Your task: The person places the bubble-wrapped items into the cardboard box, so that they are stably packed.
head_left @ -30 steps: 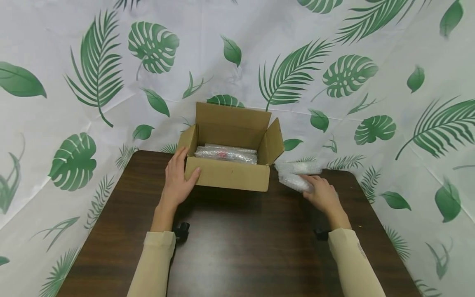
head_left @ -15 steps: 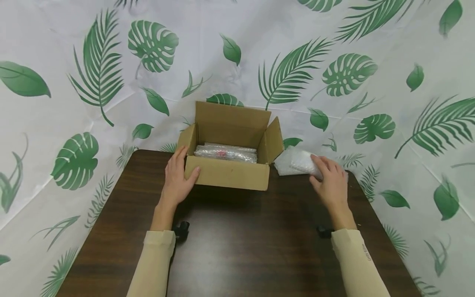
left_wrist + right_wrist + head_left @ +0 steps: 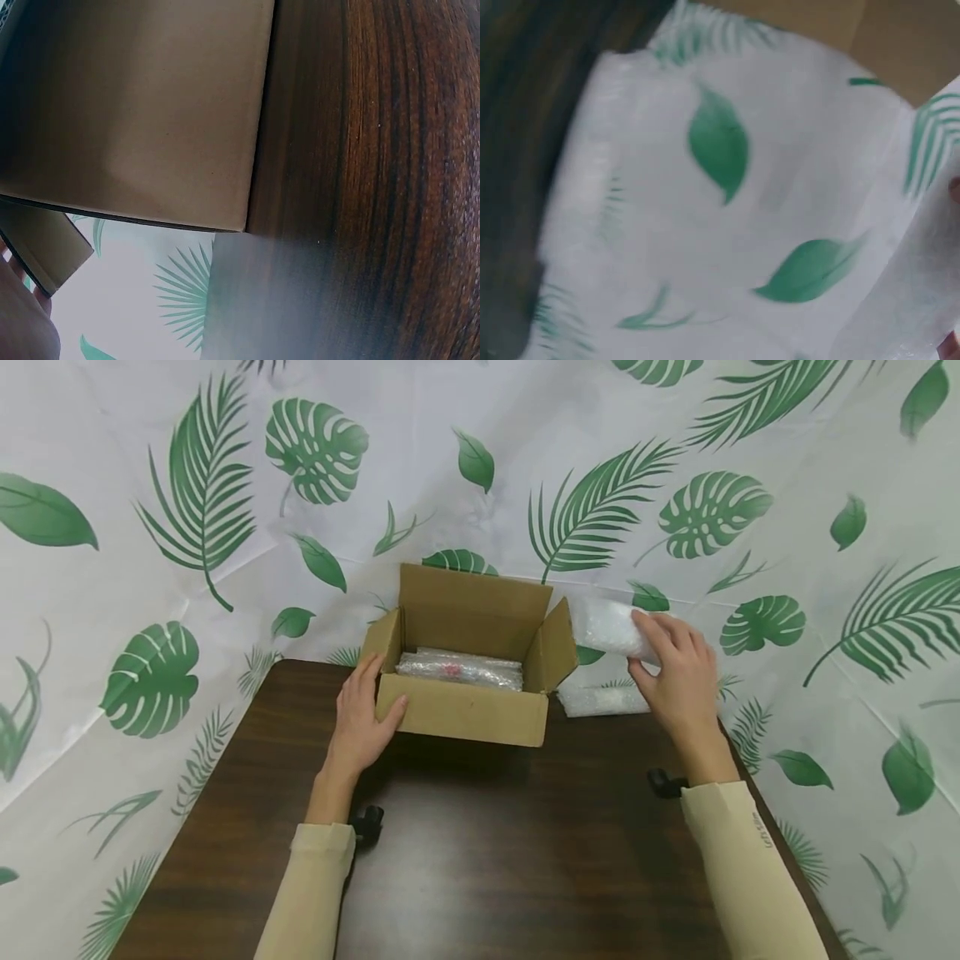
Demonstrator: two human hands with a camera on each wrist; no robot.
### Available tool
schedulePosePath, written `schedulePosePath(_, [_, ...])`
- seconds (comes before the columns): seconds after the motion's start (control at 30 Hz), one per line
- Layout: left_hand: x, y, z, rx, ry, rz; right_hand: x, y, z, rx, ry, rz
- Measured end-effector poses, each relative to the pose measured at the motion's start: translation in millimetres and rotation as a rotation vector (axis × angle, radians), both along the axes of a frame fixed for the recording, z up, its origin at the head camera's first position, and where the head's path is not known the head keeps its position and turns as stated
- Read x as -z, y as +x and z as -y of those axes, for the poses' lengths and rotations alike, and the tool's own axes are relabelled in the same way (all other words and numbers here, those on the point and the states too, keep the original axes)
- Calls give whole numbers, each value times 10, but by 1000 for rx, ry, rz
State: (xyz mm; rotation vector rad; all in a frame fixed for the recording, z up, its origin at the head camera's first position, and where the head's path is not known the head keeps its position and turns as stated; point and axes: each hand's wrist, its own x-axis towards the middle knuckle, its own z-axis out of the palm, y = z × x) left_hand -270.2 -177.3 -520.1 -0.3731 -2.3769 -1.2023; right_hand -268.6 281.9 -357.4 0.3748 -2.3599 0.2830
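An open cardboard box [image 3: 465, 714] stands at the far side of the table, holding bubble-wrapped packages [image 3: 468, 672] with a red mark. My left hand [image 3: 356, 714] holds its front left corner, thumb on the front wall and fingers along the left flap. Right of the box, my right hand [image 3: 678, 681] grips a bubble-wrapped package [image 3: 611, 627] between thumb and fingers, raised above the tabletop. That package also shows at the right of the right wrist view as a translucent wrapped surface [image 3: 911, 292]. Below it, a second bubble-wrapped package [image 3: 603, 700] lies on the table, partly hidden by my right hand.
A dark wood-grain table [image 3: 457, 843] carries everything. Behind it hangs a white cloth [image 3: 510, 510] printed with green leaves, close to the box's back. The box's right flap [image 3: 557, 643] leans outward toward the raised package.
My right hand has picked up one bubble-wrapped package from the table and raised it, leaving the other lying there. The left hand and the box stay in place.
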Motion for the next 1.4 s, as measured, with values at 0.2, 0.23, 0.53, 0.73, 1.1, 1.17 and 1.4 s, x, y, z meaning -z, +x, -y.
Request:
schedulePosePath(0.2, [13, 18, 7, -1, 3, -3, -299, -94, 307, -66, 45, -56])
schedulePosePath(0.23, [11, 16, 11, -1, 1, -7, -347, -107, 366, -76, 49, -69])
schedulePosePath(0.53, [-30, -32, 26, 20, -7, -20, -650, -146, 1000, -183, 108, -103])
schedulePosePath(0.73, [-51, -52, -32, 42, -6, 7, -620, -152, 1488, -223, 250, -101])
schedulePosePath(1.1, [-54, -64, -12, 28, -10, 17, -350, -381, 2102, -188, 364, 40])
schedulePosePath(1.17, [-47, -56, -3, 27, -9, 20, -258, -442, 2168, -169, 388, 95])
schedulePosePath(1.4, [-21, -39, 24, 19, 6, 18, 58, -620, 2374, -140, 449, 308])
